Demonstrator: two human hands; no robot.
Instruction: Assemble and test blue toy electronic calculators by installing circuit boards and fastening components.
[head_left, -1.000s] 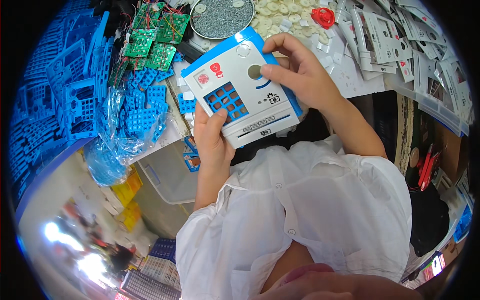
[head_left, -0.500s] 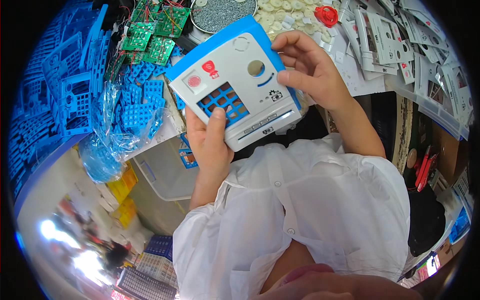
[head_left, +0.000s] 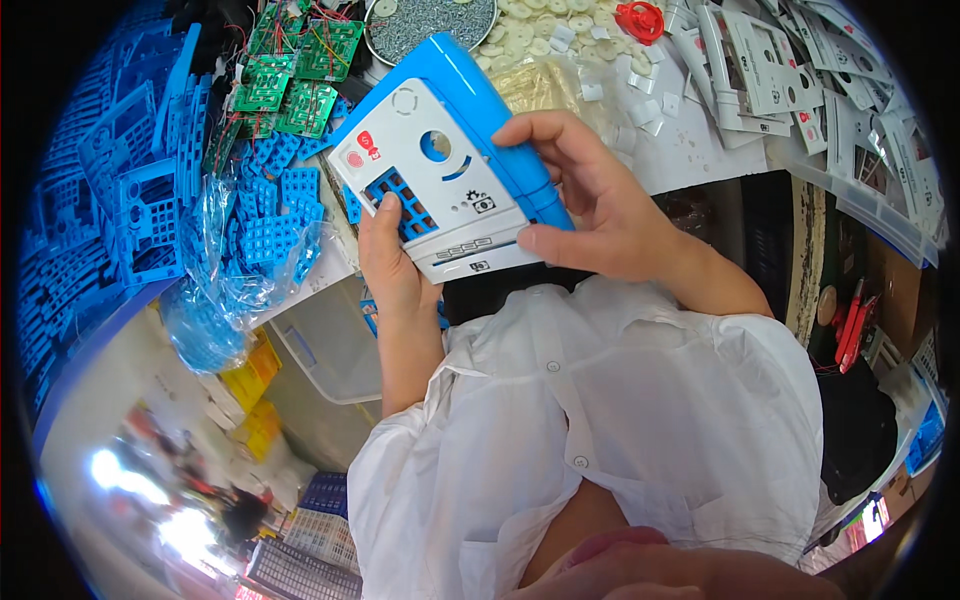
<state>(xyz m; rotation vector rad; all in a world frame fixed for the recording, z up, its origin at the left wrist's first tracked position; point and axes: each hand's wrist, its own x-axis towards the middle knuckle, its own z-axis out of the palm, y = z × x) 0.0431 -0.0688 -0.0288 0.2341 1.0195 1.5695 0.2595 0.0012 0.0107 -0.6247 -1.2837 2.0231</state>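
Observation:
A toy casing (head_left: pixel 400 130) of blue plastic with a white front panel is held tilted in front of my chest. Its panel has a round hole, a curved slot, small printed pictures and a window with a blue keypad grid (head_left: pixel 415 220) inside. My left hand (head_left: pixel 390 255) grips the lower left edge, thumb on the front beside the grid and its other fingers hidden behind. On the opposite side my right hand (head_left: pixel 610 215) is closed around the blue side wall, thumb at the panel's lower right corner and fingertips on the blue plastic.
Green circuit boards (head_left: pixel 325 50) with wires lie at the back left, near blue keypad pieces (head_left: pixel 285 200) and a heap of blue shells (head_left: pixel 150 215). A round tray of screws (head_left: pixel 430 25) stands behind the casing. At the right, white panels (head_left: pixel 760 75) fill a clear bin (head_left: pixel 860 205).
The casing has turned so more of its blue right side shows, and it has shifted slightly left. My right hand has moved down and closed around that side.

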